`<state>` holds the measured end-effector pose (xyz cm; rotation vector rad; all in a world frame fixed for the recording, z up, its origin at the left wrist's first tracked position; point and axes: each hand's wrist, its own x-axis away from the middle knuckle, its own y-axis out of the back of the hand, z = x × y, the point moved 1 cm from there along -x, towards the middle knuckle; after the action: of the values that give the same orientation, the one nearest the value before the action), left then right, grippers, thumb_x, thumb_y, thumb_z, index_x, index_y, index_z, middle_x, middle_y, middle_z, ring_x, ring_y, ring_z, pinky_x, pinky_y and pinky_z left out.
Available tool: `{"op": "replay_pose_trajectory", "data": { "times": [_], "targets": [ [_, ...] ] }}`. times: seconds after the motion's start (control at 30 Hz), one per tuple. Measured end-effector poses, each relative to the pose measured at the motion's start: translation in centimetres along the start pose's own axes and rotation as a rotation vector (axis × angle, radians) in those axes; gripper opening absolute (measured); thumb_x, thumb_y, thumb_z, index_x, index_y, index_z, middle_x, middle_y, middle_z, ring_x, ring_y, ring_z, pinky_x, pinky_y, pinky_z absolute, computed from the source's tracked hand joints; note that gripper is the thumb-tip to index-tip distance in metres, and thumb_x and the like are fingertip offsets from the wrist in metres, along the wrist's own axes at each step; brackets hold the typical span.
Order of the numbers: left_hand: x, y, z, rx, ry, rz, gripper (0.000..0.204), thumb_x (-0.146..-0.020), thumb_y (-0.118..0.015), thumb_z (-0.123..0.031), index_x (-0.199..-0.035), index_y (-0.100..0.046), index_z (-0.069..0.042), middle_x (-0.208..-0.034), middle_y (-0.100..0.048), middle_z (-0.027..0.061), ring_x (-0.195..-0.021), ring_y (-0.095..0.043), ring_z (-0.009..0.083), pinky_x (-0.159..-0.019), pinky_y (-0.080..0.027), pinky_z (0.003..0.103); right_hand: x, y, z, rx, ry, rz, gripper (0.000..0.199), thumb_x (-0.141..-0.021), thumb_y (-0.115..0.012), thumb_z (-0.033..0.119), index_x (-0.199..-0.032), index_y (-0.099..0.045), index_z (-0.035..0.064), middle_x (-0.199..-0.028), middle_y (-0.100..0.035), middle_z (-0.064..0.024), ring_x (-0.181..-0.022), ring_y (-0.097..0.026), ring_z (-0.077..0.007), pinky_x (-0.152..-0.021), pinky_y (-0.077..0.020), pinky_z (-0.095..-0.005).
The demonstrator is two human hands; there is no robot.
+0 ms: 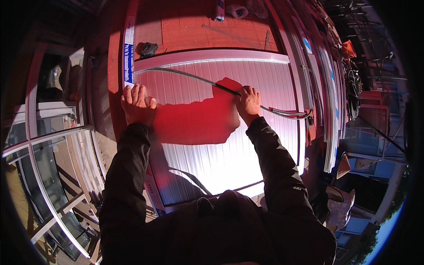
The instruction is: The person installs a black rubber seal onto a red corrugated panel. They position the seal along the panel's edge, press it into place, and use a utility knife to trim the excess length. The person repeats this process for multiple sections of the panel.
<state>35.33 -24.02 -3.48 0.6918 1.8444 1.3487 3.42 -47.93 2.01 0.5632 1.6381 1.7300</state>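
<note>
Head view: a reddish counter (198,33) bears a white ribbed panel (221,163), bordered by pale rails, with the top rail (212,56) across its far side and the left rail (129,53), partly wrapped in blue-and-white film, along its left. Over the panel lies a long dark strip (227,89), its axis slanting from near the far left corner down toward the right, where it bends round in a loop by the right edge. The right hand (248,104) is the nearer one, on the strip itself with fingers curled closed in what looks like a pinch. The left hand (138,106), fingers loosely spread, rests at the left rail, apart from the strip, whose far-left stretch runs just beyond its fingertips; nothing shows in its grasp
</note>
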Motion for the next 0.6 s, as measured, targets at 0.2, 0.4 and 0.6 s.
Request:
{"op": "replay_pose_trajectory", "data": {
  "times": [0.2,0.4,0.6],
  "targets": [
    [0.3,-2.4,1.4,-0.002,-0.098,-0.145,0.056,-0.084,-0.058,-0.032,-0.132,-0.062,-0.003,-0.143,-0.056,0.0117,-0.142,-0.037,0.0356,-0.115,-0.025,0.056,2.3,3.3,-4.2,-0.169,0.020,0.026,0.016,-0.091,-0.058,0.021,-0.095,-0.057,0.0054,-0.091,-0.066,-0.0149,-0.085,-0.064,-0.0353,-0.079,-0.0492,-0.0456],
    [0.3,-1.8,1.4,-0.084,0.019,0.078,0.051,-0.090,-0.054,-0.035,-0.130,-0.058,-0.004,-0.136,-0.058,0.0181,-0.133,-0.048,0.0364,-0.109,-0.038,0.050,-0.5,9.9,-12.1,-0.363,0.010,0.353,0.021,-0.090,-0.064,0.025,-0.100,-0.065,0.0056,-0.085,-0.070,-0.0184,-0.082,-0.068,-0.0379,-0.074,-0.0524,-0.0464],
    [0.2,-4.4,-3.5,-0.139,0.358,0.163,0.053,-0.097,-0.049,-0.039,-0.136,-0.053,-0.003,-0.139,-0.055,0.0180,-0.131,-0.049,0.0362,-0.111,-0.038,0.050,-7.8,10.7,-30.1,-0.190,-0.136,0.099,0.028,-0.091,-0.055,0.028,-0.094,-0.073,0.0074,-0.089,-0.072,-0.0165,-0.088,-0.068,-0.0384,-0.079,-0.0529,-0.0475]
  ]
}}
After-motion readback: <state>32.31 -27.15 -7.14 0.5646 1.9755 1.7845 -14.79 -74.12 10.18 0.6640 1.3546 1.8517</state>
